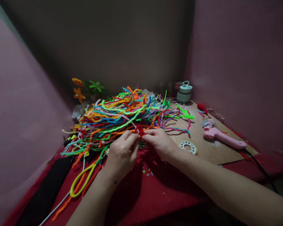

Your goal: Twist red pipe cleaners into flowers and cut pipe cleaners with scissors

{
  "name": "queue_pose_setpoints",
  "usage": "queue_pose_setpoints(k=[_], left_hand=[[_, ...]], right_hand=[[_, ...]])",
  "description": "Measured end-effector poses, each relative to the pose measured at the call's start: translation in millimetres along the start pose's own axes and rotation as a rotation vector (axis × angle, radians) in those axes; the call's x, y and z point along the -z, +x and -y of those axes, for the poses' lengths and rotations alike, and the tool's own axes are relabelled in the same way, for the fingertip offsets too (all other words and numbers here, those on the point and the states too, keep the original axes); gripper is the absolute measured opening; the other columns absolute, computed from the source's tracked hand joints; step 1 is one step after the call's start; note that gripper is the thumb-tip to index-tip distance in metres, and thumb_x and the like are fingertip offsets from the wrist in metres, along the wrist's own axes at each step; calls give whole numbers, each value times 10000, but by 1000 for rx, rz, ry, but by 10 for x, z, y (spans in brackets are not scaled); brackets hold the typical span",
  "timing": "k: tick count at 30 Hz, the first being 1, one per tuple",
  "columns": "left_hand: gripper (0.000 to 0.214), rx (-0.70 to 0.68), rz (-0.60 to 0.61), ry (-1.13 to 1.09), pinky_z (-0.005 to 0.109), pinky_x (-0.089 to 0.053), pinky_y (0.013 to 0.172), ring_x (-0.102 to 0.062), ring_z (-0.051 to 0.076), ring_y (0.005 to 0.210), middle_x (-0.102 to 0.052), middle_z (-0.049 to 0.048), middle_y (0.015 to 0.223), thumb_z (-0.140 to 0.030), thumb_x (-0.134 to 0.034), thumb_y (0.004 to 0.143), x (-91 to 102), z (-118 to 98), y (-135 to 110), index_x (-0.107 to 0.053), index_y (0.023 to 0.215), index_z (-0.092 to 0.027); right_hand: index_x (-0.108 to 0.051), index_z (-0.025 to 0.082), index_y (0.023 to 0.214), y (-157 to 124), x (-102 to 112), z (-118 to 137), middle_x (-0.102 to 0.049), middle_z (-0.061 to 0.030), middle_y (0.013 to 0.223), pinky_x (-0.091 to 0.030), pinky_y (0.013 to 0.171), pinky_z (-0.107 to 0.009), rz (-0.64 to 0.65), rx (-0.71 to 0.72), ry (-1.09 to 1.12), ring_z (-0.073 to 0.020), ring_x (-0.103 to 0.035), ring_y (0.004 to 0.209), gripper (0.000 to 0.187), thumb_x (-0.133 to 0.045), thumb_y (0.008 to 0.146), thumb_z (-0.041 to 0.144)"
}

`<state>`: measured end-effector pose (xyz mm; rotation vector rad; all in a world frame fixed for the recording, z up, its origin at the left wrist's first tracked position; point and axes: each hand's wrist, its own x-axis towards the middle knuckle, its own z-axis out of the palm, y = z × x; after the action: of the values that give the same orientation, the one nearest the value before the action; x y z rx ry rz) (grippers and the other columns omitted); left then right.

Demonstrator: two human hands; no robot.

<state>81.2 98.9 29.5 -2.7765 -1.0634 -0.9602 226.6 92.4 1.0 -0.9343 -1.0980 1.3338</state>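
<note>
Both hands meet at the middle of the view, in front of a heap of colourful pipe cleaners (122, 116). My left hand (124, 150) is closed, its thumb and fingers pinching a red pipe cleaner (140, 129) that is bent into a small looped shape. From the other side my right hand (159, 142) pinches the same red piece, fingertips close to those of the left. The fingers hide the lower part of the piece. A yellow pipe cleaner loop (73, 185) lies to the left of my left forearm.
On a wooden board (202, 153) at the right lie a pink hot glue gun (223, 138), a white ring with holes (188, 147) and a red fuzzy piece (202, 108). A pale green lidded jar (184, 92) stands behind. Orange pipe-cleaner flowers (79, 95) rise at back left. Red cloth (169, 194) covers the table.
</note>
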Motion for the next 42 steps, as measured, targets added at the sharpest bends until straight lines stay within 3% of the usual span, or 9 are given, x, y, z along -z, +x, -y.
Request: queue_pose_setpoints(k=[9, 15, 23, 30, 33, 37, 39, 42], left_hand=[[154, 3, 83, 314, 245, -401, 573, -545, 148, 652, -558, 46, 755, -158, -426, 827, -42, -79, -12, -565, 764, -171], [136, -23, 89, 531, 263, -359, 498, -530, 165, 598, -545, 43, 716, -124, -431, 811, -83, -148, -46, -529, 733, -176], [141, -82, 53, 559, 264, -402, 518, -535, 178, 617, -536, 41, 716, -66, -409, 817, -48, -232, -53, -509, 801, -164], [130, -27, 69, 443, 276, -451, 564, -535, 188, 661, -526, 60, 759, -42, -437, 787, -58, -206, -48, -515, 814, -142], [154, -40, 49, 355, 295, -475, 643, -540, 194, 719, -537, 81, 798, -32, -418, 789, -82, -160, -50, -521, 860, -122], [204, -126, -66, 264, 302, -480, 713, -546, 188, 785, -562, 98, 853, -52, -399, 827, -92, -110, -60, -498, 999, -99], [251, -152, -103, 196, 292, -475, 744, -547, 182, 841, -567, 104, 914, -64, -415, 837, -85, -94, -60, -468, 1079, -102], [215, -141, -113, 117, 262, -471, 725, -549, 158, 819, -567, 81, 902, -78, -437, 842, -68, -69, -51, -488, 1044, -132]], right_hand=[[-696, 168, 741, -30, -20, 22, -603, 8, 681, -389, 699, -257, -52, 265, -331, -147, -529, 712, 232, -466, 727, 145], [-701, 162, 740, -59, -38, 52, -646, -20, 726, -420, 732, -273, -61, 257, -426, -168, -573, 743, 244, -462, 733, 112], [-705, 173, 886, -60, -45, 27, -673, -8, 791, -444, 741, -268, -30, 307, -346, -160, -596, 775, 318, -458, 719, 60], [-703, 181, 887, -65, -43, -1, -661, -22, 818, -439, 765, -268, -88, 375, -420, -154, -589, 791, 291, -481, 726, 85], [-696, 190, 886, -69, -37, -9, -659, -5, 805, -431, 768, -264, -69, 341, -360, -149, -585, 794, 282, -466, 744, 109], [-665, 149, 695, -59, -34, -4, -582, 26, 619, -401, 608, -227, -30, 216, -274, -113, -520, 621, 193, -479, 744, 158], [-640, 133, 642, -46, -37, -1, -554, 33, 578, -379, 555, -214, 6, 129, -130, -92, -487, 558, 156, -517, 723, 185], [-628, 126, 638, -25, -44, 0, -565, 30, 569, -399, 545, -211, 63, 8, 140, -86, -509, 532, 105, -582, 676, 211]])
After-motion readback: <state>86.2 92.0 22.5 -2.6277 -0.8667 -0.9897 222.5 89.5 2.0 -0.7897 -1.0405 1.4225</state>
